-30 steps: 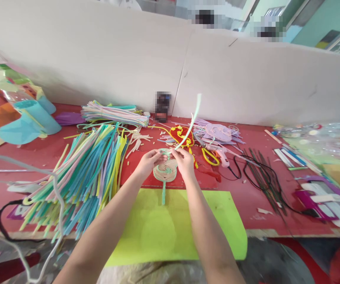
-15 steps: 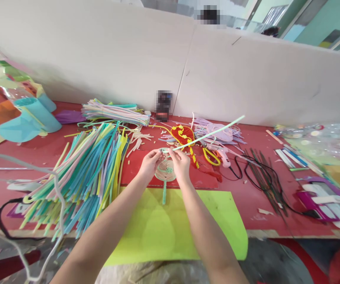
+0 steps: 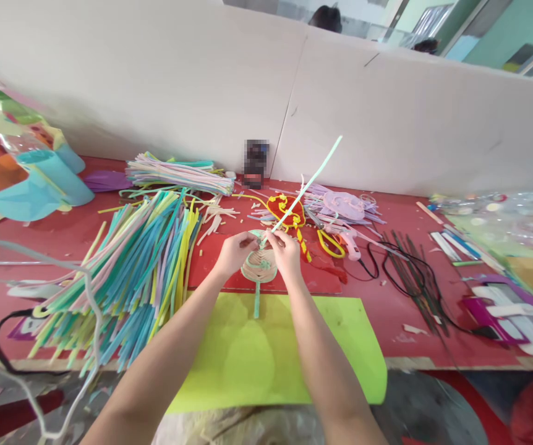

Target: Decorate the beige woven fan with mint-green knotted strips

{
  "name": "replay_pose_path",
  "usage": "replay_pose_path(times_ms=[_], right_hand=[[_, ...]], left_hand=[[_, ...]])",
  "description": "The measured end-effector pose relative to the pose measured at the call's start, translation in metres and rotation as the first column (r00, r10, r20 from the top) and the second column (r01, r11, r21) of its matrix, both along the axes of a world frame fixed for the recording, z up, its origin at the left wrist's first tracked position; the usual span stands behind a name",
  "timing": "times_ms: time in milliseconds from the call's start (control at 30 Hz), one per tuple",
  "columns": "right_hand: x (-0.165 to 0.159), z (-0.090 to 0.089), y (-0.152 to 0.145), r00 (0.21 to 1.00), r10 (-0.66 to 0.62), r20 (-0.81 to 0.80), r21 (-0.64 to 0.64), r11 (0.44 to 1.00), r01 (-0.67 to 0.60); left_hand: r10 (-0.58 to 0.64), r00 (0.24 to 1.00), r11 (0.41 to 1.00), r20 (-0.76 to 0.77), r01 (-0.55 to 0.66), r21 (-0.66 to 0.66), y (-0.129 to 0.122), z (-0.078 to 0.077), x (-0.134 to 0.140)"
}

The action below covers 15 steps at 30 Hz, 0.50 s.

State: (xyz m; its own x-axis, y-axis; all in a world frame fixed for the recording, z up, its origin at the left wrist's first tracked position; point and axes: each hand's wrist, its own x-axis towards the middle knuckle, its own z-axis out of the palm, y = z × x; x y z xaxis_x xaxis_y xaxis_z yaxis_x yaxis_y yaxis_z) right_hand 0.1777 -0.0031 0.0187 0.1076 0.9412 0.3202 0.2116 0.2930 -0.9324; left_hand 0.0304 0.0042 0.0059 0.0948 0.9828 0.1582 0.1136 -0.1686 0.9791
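A pale mint pipe cleaner [image 3: 315,175] slants up and to the right from between my two hands. Its lower end is pinched by the fingertips of my right hand [image 3: 285,250]. Close beside, my left hand [image 3: 237,252] has its fingers closed at the same end of the pipe cleaner. Just below lies a round fan shape [image 3: 258,270] of beige and mint pipe cleaners with a mint handle [image 3: 256,300], resting on a red board [image 3: 315,272]. My fingers partly cover its upper edge.
Bundled pastel pipe cleaners [image 3: 132,272] spread at left. Behind my hands lies a red and yellow fan shape [image 3: 285,210]. Yellow-handled scissors [image 3: 331,244], a pink glue gun [image 3: 350,246] and its black cable lie at right. A yellow-green sheet [image 3: 341,352] overhangs the front edge.
The pipe cleaner has swung from a low slant to a steeper one, its free end now higher and further left. My hands stay near the fan's top.
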Motion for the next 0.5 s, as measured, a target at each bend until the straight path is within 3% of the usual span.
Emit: replay_pose_path(times_ms=[100, 233, 500], right_hand=[[0.000, -0.003, 0.002, 0.997, -0.012, -0.076, -0.054, 0.999, 0.008], [-0.004, -0.004, 0.002, 0.982, -0.053, -0.179, -0.097, 0.995, 0.035], [-0.013, -0.004, -0.001, 0.963, -0.036, -0.266, -0.136, 0.991, 0.000]], left_hand=[[0.023, 0.973, 0.998, 0.230, -0.007, -0.070, 0.001, -0.003, 0.006], [0.014, 0.866, 0.985, 0.499, 0.073, -0.154, -0.001, -0.007, 0.014], [0.092, 0.872, 0.988, 0.481, -0.018, -0.156, -0.004, -0.005, 0.013]])
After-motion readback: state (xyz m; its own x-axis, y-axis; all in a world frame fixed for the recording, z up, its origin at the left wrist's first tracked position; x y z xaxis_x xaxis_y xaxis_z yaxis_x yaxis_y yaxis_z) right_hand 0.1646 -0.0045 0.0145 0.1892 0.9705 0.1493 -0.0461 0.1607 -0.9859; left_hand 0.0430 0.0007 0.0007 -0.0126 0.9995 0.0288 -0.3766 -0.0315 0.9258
